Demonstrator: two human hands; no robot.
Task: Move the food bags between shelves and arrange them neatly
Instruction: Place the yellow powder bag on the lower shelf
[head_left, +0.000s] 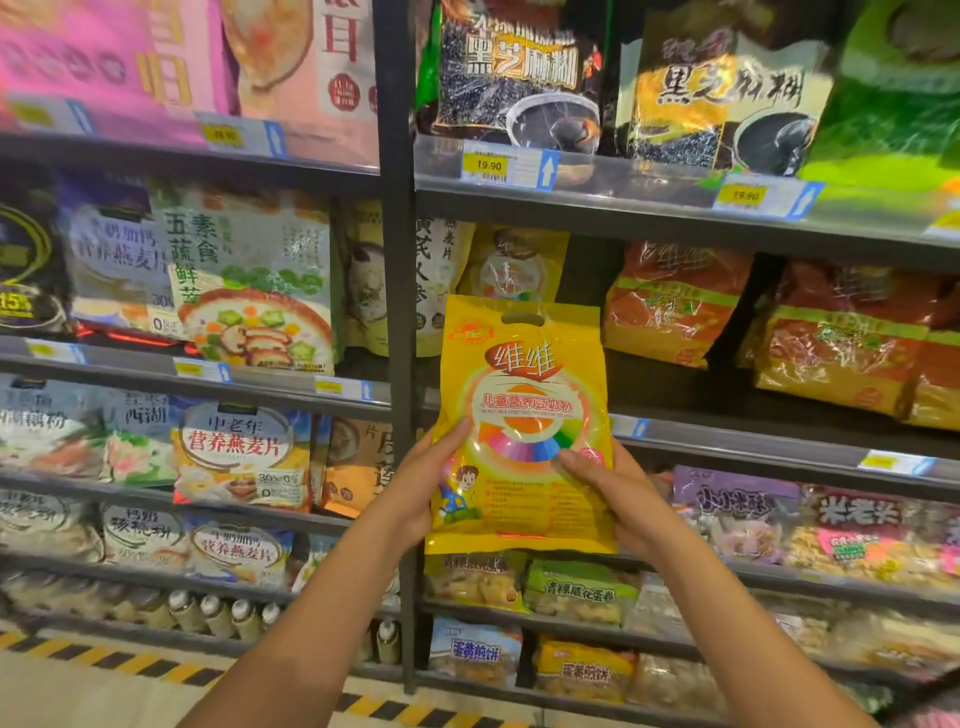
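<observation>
A yellow food bag (522, 395) with red lettering and a colour wheel is held upright in front of the shelves. My left hand (423, 483) grips its lower left edge, thumb on the front. My right hand (608, 491) grips its lower right edge, thumb across the front. Behind its top, a matching yellow bag (514, 265) stands on the middle shelf (727, 431). To the right of that bag there is a dark gap on the shelf, then red-and-yellow bags (675, 301).
A dark upright post (400, 291) divides two shelf bays. Black sesame bags (519, 73) stand on the upper right shelf. Oat and vegetable bags (249, 275) fill the left bay. Snack packs (576, 590) and small bottles (218, 613) sit low. Striped floor tape (119, 660) runs below.
</observation>
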